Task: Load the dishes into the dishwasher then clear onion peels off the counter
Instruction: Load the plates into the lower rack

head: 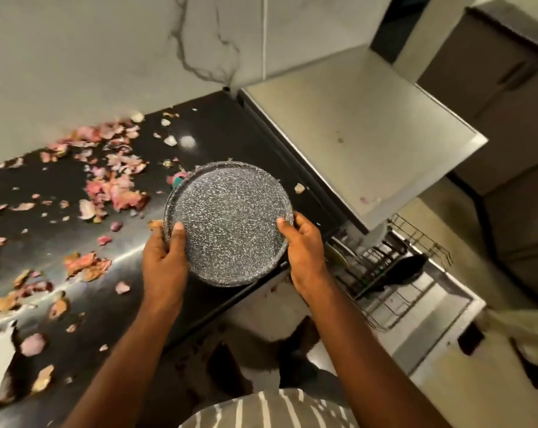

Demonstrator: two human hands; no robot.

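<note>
Both hands hold a round grey speckled plate above the black desk, near its front edge. Left hand has its grip clamped on the plate's left rim, thumb on the face; right hand grips the right rim likewise. Onion peels lie scattered over the desk left of the left grip. Right of the right grip, the dishwasher rack stands pulled out, with a black bowl in it.
</note>
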